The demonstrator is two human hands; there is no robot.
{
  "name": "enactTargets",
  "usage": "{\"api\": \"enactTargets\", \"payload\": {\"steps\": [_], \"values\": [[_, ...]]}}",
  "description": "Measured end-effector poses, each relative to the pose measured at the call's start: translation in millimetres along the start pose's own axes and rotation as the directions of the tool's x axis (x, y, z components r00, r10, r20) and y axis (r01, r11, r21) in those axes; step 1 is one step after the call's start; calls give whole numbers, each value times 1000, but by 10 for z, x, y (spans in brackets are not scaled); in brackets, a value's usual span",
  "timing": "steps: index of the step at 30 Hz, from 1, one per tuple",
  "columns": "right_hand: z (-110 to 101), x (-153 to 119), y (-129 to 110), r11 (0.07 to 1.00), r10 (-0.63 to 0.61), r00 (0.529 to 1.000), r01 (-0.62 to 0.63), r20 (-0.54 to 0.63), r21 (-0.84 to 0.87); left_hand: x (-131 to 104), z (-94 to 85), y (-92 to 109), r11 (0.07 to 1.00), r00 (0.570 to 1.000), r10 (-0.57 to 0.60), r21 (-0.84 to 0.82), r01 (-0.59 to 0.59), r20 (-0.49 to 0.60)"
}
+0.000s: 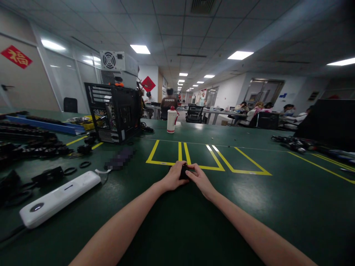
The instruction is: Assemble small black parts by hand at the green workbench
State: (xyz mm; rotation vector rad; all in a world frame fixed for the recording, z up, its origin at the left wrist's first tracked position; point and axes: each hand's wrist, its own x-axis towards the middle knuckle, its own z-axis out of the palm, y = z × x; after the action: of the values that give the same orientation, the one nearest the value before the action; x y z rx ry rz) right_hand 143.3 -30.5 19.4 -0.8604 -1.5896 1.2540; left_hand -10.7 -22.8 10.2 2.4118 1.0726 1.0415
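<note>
The fingers of both hands are drawn in close around a small black part (183, 172): the left hand (174, 176) curls over its left side, and the right hand (200, 178) pinches at its right, thumb and fingertips touching it. The part is largely covered, so its exact kind cannot be told. It is low over the green tabletop (177, 229), at the near edge of the yellow tape outlines (199, 167). Past these stands an upright white bottle (171, 122) with a red cap, and to its left an open black computer case (116, 111) with a power supply unit (118, 61) stacked above it. Nearer on the left lie a white power strip (61, 197), two black rings (85, 164) and a crowd of dark parts beside a blue tray (47, 123). Black cables (291, 143) lie far right; beyond the table are an office chair (194, 113) and several seated people.
</note>
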Motion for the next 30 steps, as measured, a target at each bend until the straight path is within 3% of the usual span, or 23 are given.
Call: {"api": "enactTargets", "payload": {"steps": [11, 20, 30], "values": [[-5, 33, 43, 998, 23, 999, -25, -35, -53, -10, -33, 33, 999, 999, -26, -27, 26, 19], [-2, 20, 56, 998, -55, 998, 55, -5, 25, 6, 16, -22, 1000, 1000, 5, -5, -5, 2], [-55, -14, 27, 999, 21, 1000, -22, 11, 30, 8, -5, 43, 999, 999, -18, -38, 19, 30]]}}
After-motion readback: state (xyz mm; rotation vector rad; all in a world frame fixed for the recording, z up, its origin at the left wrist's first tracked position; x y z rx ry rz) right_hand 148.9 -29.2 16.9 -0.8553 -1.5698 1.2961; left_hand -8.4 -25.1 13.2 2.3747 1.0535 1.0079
